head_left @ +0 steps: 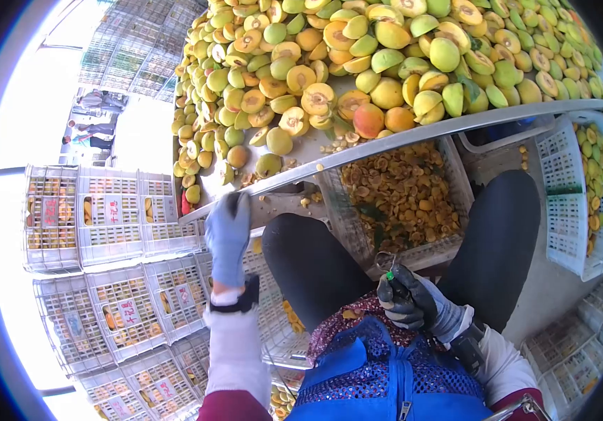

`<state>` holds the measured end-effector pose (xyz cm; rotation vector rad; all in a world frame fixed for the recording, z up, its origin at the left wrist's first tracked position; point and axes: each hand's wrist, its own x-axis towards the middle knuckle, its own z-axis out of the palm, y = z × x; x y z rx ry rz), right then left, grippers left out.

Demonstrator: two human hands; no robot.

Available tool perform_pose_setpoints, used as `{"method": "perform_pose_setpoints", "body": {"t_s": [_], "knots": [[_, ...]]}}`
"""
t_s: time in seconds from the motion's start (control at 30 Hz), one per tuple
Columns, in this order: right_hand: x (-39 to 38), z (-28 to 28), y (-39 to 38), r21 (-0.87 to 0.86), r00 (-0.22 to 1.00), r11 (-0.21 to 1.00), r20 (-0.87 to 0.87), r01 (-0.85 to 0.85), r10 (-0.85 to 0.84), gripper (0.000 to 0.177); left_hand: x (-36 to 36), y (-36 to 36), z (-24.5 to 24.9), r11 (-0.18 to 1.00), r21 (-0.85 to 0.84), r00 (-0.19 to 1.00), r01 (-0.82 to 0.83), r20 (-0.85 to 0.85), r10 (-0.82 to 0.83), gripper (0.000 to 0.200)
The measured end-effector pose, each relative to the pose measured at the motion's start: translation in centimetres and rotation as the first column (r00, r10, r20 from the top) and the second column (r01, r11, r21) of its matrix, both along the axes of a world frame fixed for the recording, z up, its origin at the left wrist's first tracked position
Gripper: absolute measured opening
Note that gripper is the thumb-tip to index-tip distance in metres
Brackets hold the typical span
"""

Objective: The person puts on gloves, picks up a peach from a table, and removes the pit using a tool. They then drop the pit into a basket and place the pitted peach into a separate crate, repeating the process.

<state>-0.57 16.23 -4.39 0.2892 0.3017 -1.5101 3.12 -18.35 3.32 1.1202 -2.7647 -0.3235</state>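
My left hand (228, 235), in a pale blue glove, grips the metal edge of the table (414, 133) at its near left corner. My right hand (407, 298), in a dark grey glove, rests in my lap closed around a small tool with a metal loop and a green tip (388, 270). A big heap of halved and whole yellow-green apricots (385, 56) covers the table top above both hands. Loose pits (336, 144) lie near the table's rim.
A white crate of apricot halves (400, 193) stands under the table between my knees. Another white crate (582, 189) with some fruit is at the right. Stacked labelled crates (105, 217) fill the left. People stand far off at the upper left (91, 130).
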Motion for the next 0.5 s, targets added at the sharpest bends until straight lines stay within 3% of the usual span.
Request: {"method": "perform_pose_setpoints", "body": {"t_s": [0.1,0.13,0.17,0.2,0.27,0.33,0.4,0.47,0.5], "knots": [[-0.5,-1.4,-0.3,0.025,0.999,1.0,0.039,0.004,-0.005,0.05,-8.8,1.2,-0.1,0.989,-0.078,0.98,0.123,0.164,-0.109,0.05],[-0.6,-1.5,-0.4,0.034,0.999,0.999,0.037,0.023,-0.024,0.05,-10.7,-0.3,-2.8,0.97,-0.145,0.965,0.197,0.206,-0.165,0.063],[-0.9,-1.5,-0.4,0.046,0.999,0.998,0.031,0.043,-0.044,0.051,-12.9,-0.4,-3.9,0.98,-0.128,0.931,0.152,0.35,-0.099,0.068],[-1.1,-1.4,-0.3,0.06,0.998,0.996,0.025,0.061,-0.063,0.051,-13.8,-0.2,-4.7,0.958,-0.201,0.919,0.206,0.375,-0.119,0.067],[-1.4,-1.5,0.2,0.114,0.996,0.989,-0.003,0.092,-0.092,0.051,-15.5,-1.0,-4.7,0.981,-0.118,0.912,0.155,0.399,-0.096,0.06],[-1.6,-1.1,0.3,0.146,0.991,0.98,-0.038,0.136,-0.132,0.051,-14.3,-1.2,-4.0,0.962,0.114,0.967,0.247,0.041,-0.253,0.042],[-2.2,0.2,0.5,0.168,0.982,0.969,-0.087,0.18,-0.167,0.05,-11.2,1.1,-3.6,0.741,0.49,0.867,0.459,-0.43,-0.253,0.038],[-2.7,0.7,0.1,-0.089,0.962,0.972,-0.146,0.218,-0.23,0.043,-8.0,6.8,-1.5,0.455,0.79,0.898,0.41,-0.438,-0.049,0.041],[-2.8,0.9,-0.2,-0.216,0.948,0.949,-0.174,0.228,-0.268,0.04,-6.5,9.1,-1.2,0.574,0.625,0.842,0.529,-0.471,-0.264,0.042]]}}
